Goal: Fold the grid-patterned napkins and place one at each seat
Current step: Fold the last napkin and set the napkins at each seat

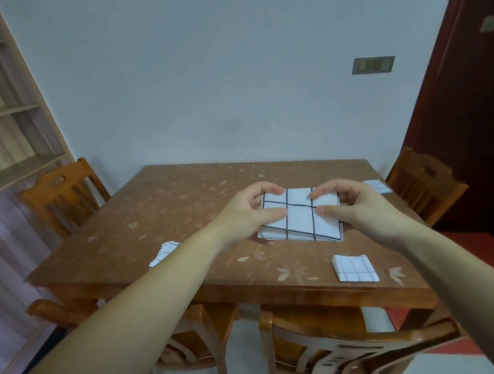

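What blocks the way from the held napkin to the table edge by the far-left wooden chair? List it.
Nothing visible. The left hand and right hand pinch the white black-grid folded napkin at mid-table; the brown wooden table between it and the far-left wooden chair lies bare.

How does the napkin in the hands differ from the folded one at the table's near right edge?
The held napkin shows a bigger face than the near-right napkin. Its grid lines look bold and widely spaced; the near-right napkin's look thin and close. The left hand and right hand pinch the held napkin; the near-right napkin lies untouched. Both are white with dark grids.
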